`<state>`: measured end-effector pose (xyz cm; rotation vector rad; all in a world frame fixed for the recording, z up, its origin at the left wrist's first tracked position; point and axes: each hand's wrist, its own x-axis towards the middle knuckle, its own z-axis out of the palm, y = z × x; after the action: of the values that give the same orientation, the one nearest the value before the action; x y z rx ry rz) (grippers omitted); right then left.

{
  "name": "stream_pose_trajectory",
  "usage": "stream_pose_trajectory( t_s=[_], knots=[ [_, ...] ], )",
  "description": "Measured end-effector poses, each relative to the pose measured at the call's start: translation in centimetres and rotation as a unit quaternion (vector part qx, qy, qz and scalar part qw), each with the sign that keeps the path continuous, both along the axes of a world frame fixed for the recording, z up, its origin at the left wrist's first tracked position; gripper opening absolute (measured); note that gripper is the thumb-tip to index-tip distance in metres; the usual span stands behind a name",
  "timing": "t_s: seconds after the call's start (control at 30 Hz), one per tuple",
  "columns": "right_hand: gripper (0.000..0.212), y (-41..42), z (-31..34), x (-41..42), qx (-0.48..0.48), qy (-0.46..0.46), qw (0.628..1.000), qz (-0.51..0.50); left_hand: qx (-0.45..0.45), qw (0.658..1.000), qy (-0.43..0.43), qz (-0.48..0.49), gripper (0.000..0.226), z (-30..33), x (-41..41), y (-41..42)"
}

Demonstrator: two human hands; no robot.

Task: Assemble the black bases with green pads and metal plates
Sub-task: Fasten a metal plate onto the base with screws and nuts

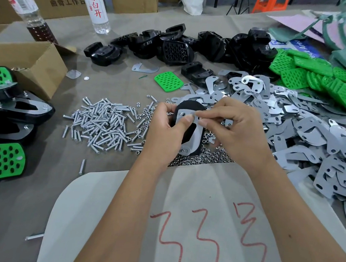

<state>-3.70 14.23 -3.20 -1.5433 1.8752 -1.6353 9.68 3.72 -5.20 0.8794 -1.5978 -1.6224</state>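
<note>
The black base (pixel 186 130) is held up in the air, just above the pile of little nuts (pixel 206 154) near the middle of the counter (pixel 108 80). A metal plate (pixel 191 128) lies flat on top of it. The long way of the plate runs from far to near, toward the person.

The left hand (pixel 163 127) grips the base from its left side, with the thumb pressing down on the plate. The right hand (pixel 233 127) comes in from the right. Its fingers (pixel 207 116) pinch at the far end of the plate, right at a hole there. They may hold a small nut, but it is too tiny to tell.

The next move likely happens at that far hole, and the right hand is nearest to it. The screws (pixel 106 121) lie to the left, closer to the left hand.
</note>
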Motion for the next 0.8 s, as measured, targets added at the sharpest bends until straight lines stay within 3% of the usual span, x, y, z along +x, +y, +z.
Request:
stream_pose_trajectory(
  t_s=[0.2,0.7,0.8],
  knots=[
    [0.010,-0.47,-0.09,0.71,-0.032,0.024,0.998,-0.054,0.001,1.000,0.007,-0.003,0.026,0.04,0.05,0.12],
    [0.011,-0.59,-0.26,0.88,-0.039,0.024,0.997,-0.064,0.027,0.999,0.023,0.017,0.029,0.68,-0.11,0.42],
    [0.004,-0.65,-0.27,0.99,-0.040,0.003,0.998,-0.042,0.037,0.999,0.018,0.014,0.030,0.81,-0.07,0.42]
  ],
)
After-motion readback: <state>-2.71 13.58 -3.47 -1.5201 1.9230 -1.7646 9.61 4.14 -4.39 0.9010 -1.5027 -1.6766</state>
